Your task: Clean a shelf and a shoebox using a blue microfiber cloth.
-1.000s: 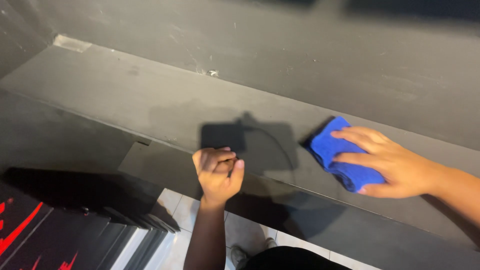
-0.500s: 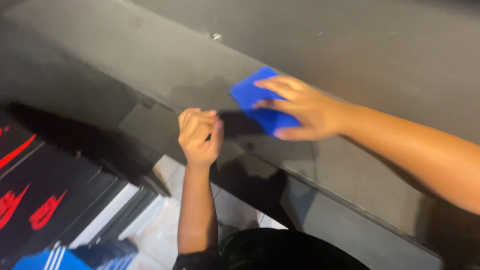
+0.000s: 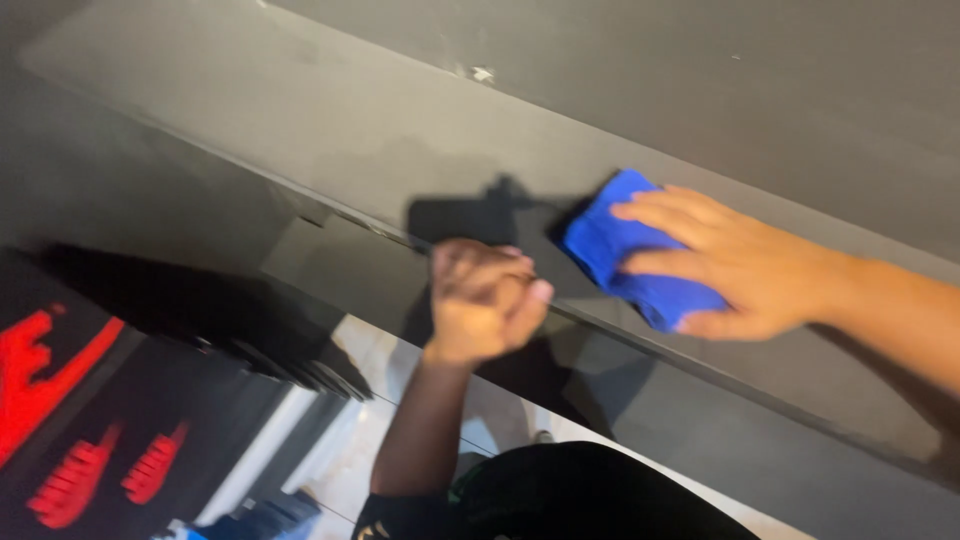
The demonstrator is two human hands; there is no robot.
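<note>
My right hand (image 3: pixel 745 265) lies flat, fingers spread, on a folded blue cloth (image 3: pixel 612 240) and presses it onto a long dark grey shelf (image 3: pixel 300 130). The cloth sits near the shelf's front edge. My left hand (image 3: pixel 485 300) is closed in a fist just left of the cloth, against the front edge of the shelf. Nothing shows inside the fist. The shadow of my head falls on the shelf between both hands.
A dark grey wall (image 3: pixel 780 90) rises behind the shelf, with a small white chip (image 3: pixel 483 73) at the joint. Black boxes with red marks (image 3: pixel 80 430) are stacked at the lower left. Pale floor tiles (image 3: pixel 350 400) show below the shelf.
My right hand has slid the blue cloth leftward along the shelf, closer to my left fist. The view has shifted and blurred; the left fist stays at the shelf edge.
</note>
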